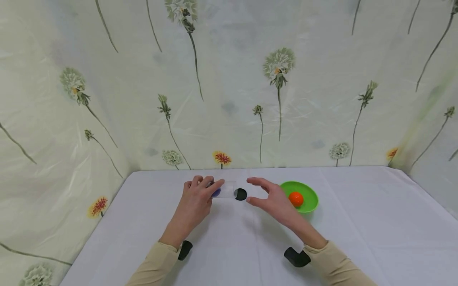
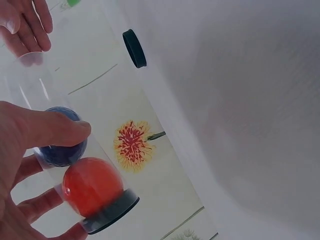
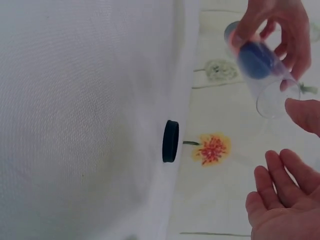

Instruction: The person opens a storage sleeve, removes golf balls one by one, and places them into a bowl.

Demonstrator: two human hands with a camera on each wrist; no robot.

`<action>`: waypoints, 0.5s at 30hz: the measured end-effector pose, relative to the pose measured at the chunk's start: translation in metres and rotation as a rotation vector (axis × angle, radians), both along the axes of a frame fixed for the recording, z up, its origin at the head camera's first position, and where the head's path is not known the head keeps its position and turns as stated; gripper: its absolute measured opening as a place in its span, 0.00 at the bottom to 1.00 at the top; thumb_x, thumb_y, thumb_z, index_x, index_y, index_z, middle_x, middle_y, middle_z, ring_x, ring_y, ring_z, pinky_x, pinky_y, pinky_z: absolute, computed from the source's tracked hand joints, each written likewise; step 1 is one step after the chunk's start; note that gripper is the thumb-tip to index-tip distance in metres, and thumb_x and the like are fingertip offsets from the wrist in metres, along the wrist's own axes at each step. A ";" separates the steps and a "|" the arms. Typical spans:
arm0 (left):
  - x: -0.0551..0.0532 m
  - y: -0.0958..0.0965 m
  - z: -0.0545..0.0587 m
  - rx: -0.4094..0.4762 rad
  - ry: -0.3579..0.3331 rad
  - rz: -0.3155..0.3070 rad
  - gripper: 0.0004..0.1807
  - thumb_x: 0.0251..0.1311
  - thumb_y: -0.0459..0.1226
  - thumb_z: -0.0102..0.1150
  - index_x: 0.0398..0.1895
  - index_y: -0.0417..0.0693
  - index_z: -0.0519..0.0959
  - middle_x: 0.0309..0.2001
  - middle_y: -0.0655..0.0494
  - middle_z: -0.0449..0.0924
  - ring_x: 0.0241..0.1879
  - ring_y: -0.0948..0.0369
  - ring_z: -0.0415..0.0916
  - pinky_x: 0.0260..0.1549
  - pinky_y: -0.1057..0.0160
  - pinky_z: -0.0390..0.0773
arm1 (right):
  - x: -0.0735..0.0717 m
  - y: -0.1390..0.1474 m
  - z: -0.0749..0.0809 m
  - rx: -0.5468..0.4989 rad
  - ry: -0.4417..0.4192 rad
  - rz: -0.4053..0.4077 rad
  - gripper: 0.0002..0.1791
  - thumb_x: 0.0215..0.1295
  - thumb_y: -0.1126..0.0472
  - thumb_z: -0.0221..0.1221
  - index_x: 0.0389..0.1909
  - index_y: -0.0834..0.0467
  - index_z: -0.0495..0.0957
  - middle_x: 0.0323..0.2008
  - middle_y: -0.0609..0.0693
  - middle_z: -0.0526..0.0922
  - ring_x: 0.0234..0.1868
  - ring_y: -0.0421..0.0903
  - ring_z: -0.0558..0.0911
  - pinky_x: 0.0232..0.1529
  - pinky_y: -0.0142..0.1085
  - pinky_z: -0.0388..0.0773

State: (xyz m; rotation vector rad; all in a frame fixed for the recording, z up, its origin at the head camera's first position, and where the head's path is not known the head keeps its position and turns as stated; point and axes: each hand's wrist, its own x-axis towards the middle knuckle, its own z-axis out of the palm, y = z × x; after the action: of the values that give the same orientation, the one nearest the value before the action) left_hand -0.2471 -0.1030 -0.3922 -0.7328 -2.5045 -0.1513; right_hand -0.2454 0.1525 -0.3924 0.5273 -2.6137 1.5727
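Head view, clear tube [image 1: 227,189] held in left grip [image 1: 197,196], pointing toward wide right grip [image 1: 276,201]

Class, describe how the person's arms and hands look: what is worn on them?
The left sleeve and right sleeve are long, plain and beige. A black piece shows beside the left cuff, another beside the right. The left hand and right hand wear no gloves.

Dandelion-print backdrop [image 1: 229,119], white-clothed table [image 1: 358,238]
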 end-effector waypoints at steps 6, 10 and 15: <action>0.001 0.002 -0.002 -0.014 0.024 -0.006 0.33 0.53 0.30 0.69 0.62 0.62 0.75 0.52 0.56 0.74 0.51 0.52 0.67 0.44 0.49 0.70 | 0.000 -0.006 -0.002 0.006 -0.013 0.005 0.29 0.61 0.58 0.67 0.64 0.54 0.73 0.62 0.51 0.75 0.66 0.55 0.69 0.65 0.57 0.60; 0.001 0.003 -0.003 -0.024 0.041 -0.014 0.32 0.53 0.30 0.70 0.62 0.63 0.75 0.52 0.56 0.74 0.50 0.52 0.67 0.44 0.49 0.70 | 0.000 -0.009 -0.004 -0.012 -0.036 0.016 0.29 0.61 0.58 0.68 0.64 0.54 0.73 0.62 0.51 0.75 0.64 0.54 0.71 0.64 0.53 0.64; 0.000 0.004 0.000 -0.027 0.043 -0.009 0.33 0.52 0.29 0.69 0.61 0.63 0.75 0.52 0.55 0.75 0.50 0.52 0.67 0.45 0.48 0.69 | 0.000 -0.014 -0.003 -0.072 -0.064 0.050 0.28 0.61 0.61 0.68 0.63 0.56 0.73 0.60 0.55 0.76 0.59 0.54 0.76 0.60 0.49 0.70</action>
State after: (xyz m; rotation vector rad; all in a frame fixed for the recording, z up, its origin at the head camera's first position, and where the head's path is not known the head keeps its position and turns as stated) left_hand -0.2467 -0.0992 -0.3923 -0.7500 -2.4675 -0.1045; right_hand -0.2458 0.1390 -0.3953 0.5507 -2.5966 1.7198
